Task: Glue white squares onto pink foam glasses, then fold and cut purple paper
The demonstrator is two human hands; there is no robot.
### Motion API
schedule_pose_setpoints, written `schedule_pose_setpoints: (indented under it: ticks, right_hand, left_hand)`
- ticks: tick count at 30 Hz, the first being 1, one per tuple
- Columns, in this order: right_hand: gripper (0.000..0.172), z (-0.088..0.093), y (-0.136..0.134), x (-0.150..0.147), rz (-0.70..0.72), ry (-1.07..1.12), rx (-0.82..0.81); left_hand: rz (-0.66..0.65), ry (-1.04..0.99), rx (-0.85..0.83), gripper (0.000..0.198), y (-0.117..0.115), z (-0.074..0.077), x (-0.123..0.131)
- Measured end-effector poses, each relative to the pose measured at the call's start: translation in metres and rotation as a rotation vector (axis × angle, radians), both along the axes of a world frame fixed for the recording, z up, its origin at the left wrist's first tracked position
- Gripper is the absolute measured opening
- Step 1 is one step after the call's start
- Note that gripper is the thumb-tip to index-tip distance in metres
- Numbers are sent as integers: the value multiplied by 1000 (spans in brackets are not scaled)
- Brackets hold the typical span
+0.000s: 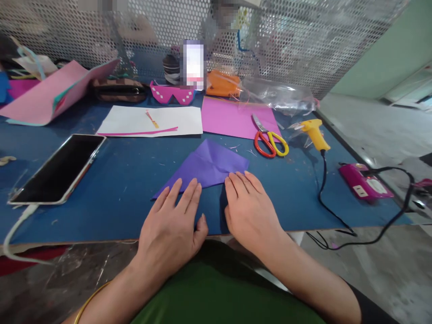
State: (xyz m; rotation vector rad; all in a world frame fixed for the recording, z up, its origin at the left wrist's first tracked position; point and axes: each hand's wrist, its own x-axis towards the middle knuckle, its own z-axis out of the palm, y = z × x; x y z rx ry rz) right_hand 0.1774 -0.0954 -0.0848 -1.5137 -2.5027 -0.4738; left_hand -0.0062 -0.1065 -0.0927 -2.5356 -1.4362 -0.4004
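A purple sheet of paper [211,159], folded into a triangle with creases across it, lies on the blue table [135,166]. My left hand [173,220] rests flat with its fingertips on the paper's near left edge, the fingers slightly apart and the thumb out to the side. On the near right edge, my right hand [251,209] presses its fingertips down, fingers stretched out side by side. Neither hand grips the paper; both lie on top of its fold. The paper's near edge is partly hidden under the fingers.
Scissors [270,139] lie on a pink sheet [232,119] to the right. Farther right are a yellow glue gun [315,132] and a magenta power socket [366,182] with a black cable. A charging phone [59,168] lies left. Behind sit white paper [135,120] and pink paper glasses [173,94].
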Motion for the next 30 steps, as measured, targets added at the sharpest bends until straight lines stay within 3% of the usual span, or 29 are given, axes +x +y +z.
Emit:
schedule_pose_setpoints:
  ticks: [7,15,19,22,25,30]
  right_hand:
    - [46,-2,-2,3,-15,50,-4]
    - [44,-5,-8,28,-119,137,-17]
    - [41,2,-7,39,-199,203,97]
    - [44,9,-6,40,-103,247,114]
    - [45,8,-3,34,14,210,-21]
    - [42,-1,1,21,-15,134,-35]
  left_hand:
    - [-10,-9,3,57,0,1,-3]
    - [-20,-33,-9,57,-1,1,-3]
    - [-15,-39,-10,58,0,-1,-3]
    - [-14,-45,-7,58,2,-2,-2]
    - [-13,-58,-10,58,2,-3,-1]
    - [-12,-47,-20,57,-1,-2,-2]
